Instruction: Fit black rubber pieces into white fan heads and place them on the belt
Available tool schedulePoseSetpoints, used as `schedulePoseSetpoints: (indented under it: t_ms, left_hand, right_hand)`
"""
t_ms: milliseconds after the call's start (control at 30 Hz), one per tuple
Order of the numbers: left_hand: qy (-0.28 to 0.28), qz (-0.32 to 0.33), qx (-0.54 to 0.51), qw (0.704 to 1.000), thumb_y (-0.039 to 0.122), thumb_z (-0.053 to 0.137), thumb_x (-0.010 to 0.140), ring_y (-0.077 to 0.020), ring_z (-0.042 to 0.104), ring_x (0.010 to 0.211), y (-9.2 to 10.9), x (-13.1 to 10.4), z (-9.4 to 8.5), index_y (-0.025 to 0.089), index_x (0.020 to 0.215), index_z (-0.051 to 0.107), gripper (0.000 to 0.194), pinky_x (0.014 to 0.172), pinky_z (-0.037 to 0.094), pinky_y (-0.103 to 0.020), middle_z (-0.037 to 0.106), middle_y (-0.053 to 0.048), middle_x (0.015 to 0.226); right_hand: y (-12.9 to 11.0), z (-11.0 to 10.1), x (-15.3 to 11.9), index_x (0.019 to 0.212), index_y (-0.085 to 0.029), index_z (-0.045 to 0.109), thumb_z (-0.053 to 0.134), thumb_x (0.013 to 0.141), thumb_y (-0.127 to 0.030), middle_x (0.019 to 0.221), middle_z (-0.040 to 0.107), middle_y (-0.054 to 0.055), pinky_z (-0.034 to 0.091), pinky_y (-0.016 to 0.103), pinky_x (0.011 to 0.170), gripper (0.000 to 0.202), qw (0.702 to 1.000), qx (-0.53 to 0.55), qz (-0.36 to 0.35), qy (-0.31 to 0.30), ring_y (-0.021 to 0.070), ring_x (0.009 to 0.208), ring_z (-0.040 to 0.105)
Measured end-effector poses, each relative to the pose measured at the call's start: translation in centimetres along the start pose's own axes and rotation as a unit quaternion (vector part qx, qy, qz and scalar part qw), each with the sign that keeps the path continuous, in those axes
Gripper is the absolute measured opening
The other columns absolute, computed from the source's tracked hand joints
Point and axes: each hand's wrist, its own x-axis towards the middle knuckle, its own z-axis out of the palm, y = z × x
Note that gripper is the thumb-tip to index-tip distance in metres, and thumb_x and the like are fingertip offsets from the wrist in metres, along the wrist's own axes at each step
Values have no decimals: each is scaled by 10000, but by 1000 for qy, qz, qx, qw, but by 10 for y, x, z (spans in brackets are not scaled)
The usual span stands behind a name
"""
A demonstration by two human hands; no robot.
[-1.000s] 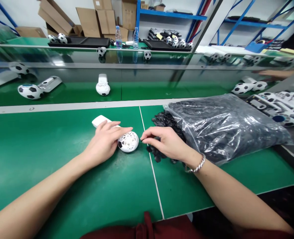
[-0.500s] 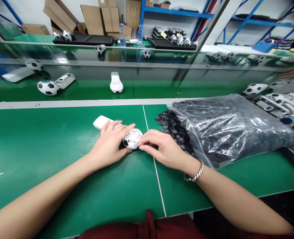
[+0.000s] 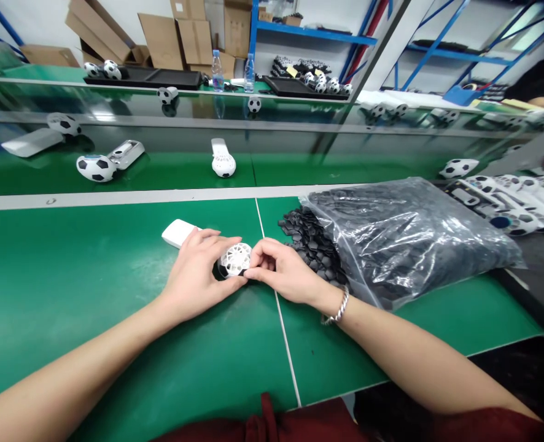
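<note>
The white piece (image 3: pixel 178 233) is laid flat on the green bench (image 3: pixel 115 368), its round head (image 3: pixel 236 259) turned up between the two hands and its smooth, round-cornered handle pointed away to the left. The round head is grasped by the left hand (image 3: pixel 193 270), with the thumb set at the near edge and the fingers spread over the far side. At the right rim, the thumb and forefinger of the right hand (image 3: pixel 283 270) are drawn in close; whether anything is pinched there cannot be told.

Trouble could be caused by uneven pressure: if the rim is pushed from one side, the rounded shell may be rocked or slid on the slick bench. The thin ribs may be bent if they are pressed too hard, and any small part at the fingertips could be dropped or set crooked, as the view is blocked by the fingers.

The shell looks like hard plastic, domed and cut into an open lattice, with a dark patch low on its side. Beside the right hand, flat, matt black pieces (image 3: pixel 315 245) are heaped loosely against a clear, wrinkled, glossy bag (image 3: pixel 414 233) filled with dark contents. Beyond the pale edge strip, a similar white part (image 3: pixel 223 162) and black-patched ball shapes (image 3: pixel 96 167) are set out on a shiny green surface (image 3: pixel 175 172).
</note>
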Motion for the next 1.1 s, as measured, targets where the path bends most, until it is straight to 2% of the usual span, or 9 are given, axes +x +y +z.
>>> schedulePoseSetpoints:
  t_ms: [100,167,267,367,567,633,767,833,1100]
  left_hand:
    - [-5,9,-2,1000,420,614,704,-279,389,1122,0,0,1,177,1173,511,537,965,317,-473,580,-74,1109]
    - [-19,10,-1,1000,456,617,702,-291,373,1145,-1,0,1,181,1181,500,564,979,296,-495,567,-77,1139]
    - [-29,12,-6,999,503,636,674,-312,354,1180,-3,1,-1,201,1178,498,604,1011,231,-536,567,-76,1151]
    - [-65,24,-28,997,425,619,716,-316,252,1271,-8,1,-5,238,1227,453,569,1039,116,-583,526,-64,1230]
    - [-109,15,-114,987,283,598,734,-289,41,1343,-7,-4,-3,226,1289,364,605,1046,232,-522,378,-66,1367]
    - [-103,18,-131,986,267,609,723,-268,20,1347,-6,-3,-2,208,1257,391,580,1064,230,-482,379,-65,1363]
    - [-155,45,-149,976,193,578,731,-245,55,1348,-12,0,-9,233,1253,390,556,1074,210,-459,310,-41,1407]
    - [-168,49,-151,973,168,567,727,-235,58,1348,-14,1,-13,247,1259,384,568,1076,203,-449,294,-27,1416]
    - [-155,42,-165,973,158,551,713,-222,49,1350,-11,1,-10,222,1222,408,532,1086,182,-442,358,-29,1377]
  right_hand:
    - [1,-11,9,728,-160,504,617,743,-266,693,521,-27,420,206,567,155,1000,-7,15,-26,81,606,484]
    - [4,-28,20,756,-154,547,572,783,-295,706,565,-4,426,223,594,146,995,-103,15,-5,100,636,510]
    - [11,-56,36,811,-153,625,540,813,-248,834,615,56,415,271,688,127,921,-385,7,56,152,760,538]
    - [19,-67,45,825,-139,650,528,814,-189,838,634,101,398,306,688,133,827,-562,1,6,222,840,533]
    - [22,-61,45,821,-75,630,420,816,-63,855,619,167,375,359,726,211,797,-602,-36,-36,261,850,522]
    - [19,-61,43,889,-71,617,408,825,-64,893,612,166,381,366,760,219,812,-582,-46,-19,259,889,520]
    - [8,-55,27,990,-134,584,462,845,-138,953,627,79,424,287,800,190,931,-357,-73,18,165,887,557]
    - [-2,-47,16,921,-174,596,495,837,-172,905,642,27,441,253,775,132,968,-238,-82,2,130,838,575]
    - [-16,-26,-6,830,-171,608,548,809,-196,815,610,17,440,230,691,68,983,-135,-123,-34,110,745,551]
